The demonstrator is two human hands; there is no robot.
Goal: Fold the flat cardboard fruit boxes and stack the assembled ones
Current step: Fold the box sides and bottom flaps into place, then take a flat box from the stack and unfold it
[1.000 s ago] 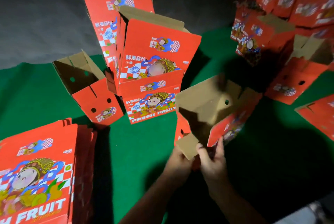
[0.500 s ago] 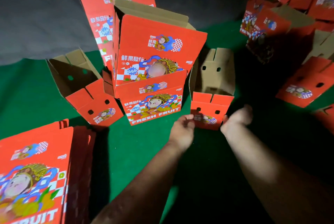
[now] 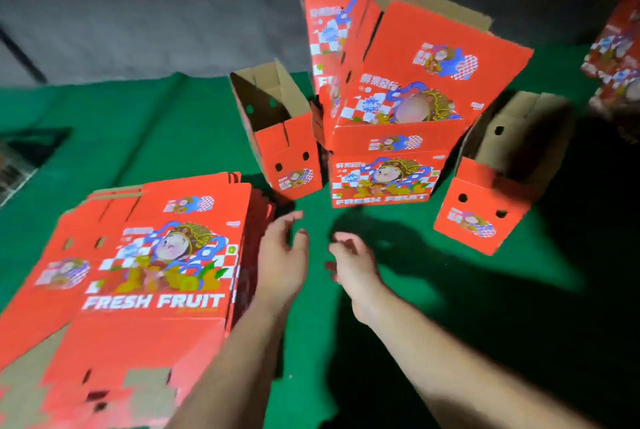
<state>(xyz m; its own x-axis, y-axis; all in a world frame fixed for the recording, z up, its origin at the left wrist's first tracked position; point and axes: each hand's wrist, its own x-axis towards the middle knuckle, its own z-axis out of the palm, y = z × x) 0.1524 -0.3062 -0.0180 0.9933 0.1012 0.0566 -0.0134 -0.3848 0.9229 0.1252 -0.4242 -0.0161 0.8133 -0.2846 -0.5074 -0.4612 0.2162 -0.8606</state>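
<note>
At near left lies the stack of flat boxes (image 3: 145, 276) on the green cloth (image 3: 166, 130). Just right of its edge hovers the left hand (image 3: 282, 260), fingers loosely spread, holding nothing; beside it the right hand (image 3: 353, 260), likewise relaxed and empty. Farther off stand assembled boxes: a small one (image 3: 294, 158), a tall middle pile (image 3: 391, 151), and another small box (image 3: 481, 213) at right.

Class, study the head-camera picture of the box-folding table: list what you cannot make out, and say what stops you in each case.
1. Stack of flat boxes, head view: its count is hidden; only the top sheet shows, and the picture's lower edge crops it.
2. Pile of boxes at the right edge: cropped and blurred.
3. Tall rear box: its base is hidden behind the stacked boxes.
4. Small print: blurred.
</note>
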